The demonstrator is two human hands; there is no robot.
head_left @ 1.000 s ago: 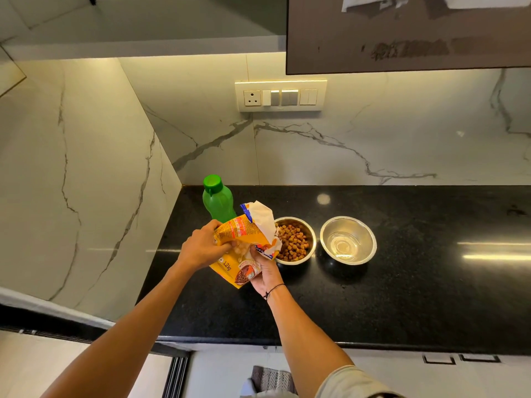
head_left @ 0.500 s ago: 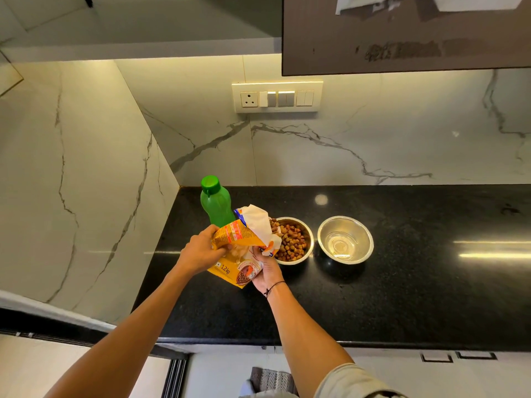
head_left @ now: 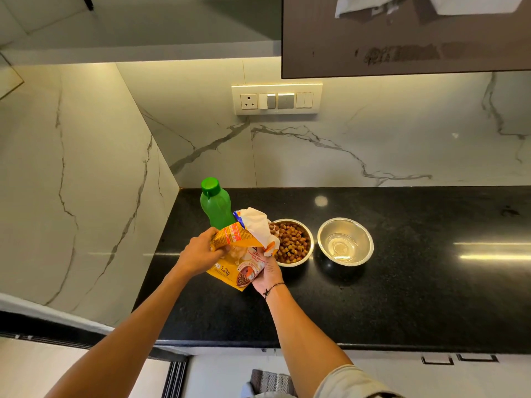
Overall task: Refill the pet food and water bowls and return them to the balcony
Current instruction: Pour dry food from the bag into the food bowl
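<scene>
A yellow pet food bag [head_left: 238, 257] is tilted with its open white mouth over the left steel bowl [head_left: 293, 242], which holds brown kibble. My left hand [head_left: 201, 254] grips the bag's upper left side. My right hand [head_left: 265, 272] holds the bag from below at its lower right. To the right stands a second steel bowl [head_left: 344, 242] with a little water in it. A green bottle [head_left: 216, 203] with its cap on stands just behind the bag.
Everything sits on a black stone counter [head_left: 402, 282] in the corner of marble walls. A switch plate [head_left: 276, 99] is on the back wall and a dark cabinet [head_left: 402, 35] hangs overhead. Drawer handles [head_left: 459, 359] show below the counter's front edge.
The bag has stayed tilted over the kibble bowl with both hands on it; the view shifted only slightly.
</scene>
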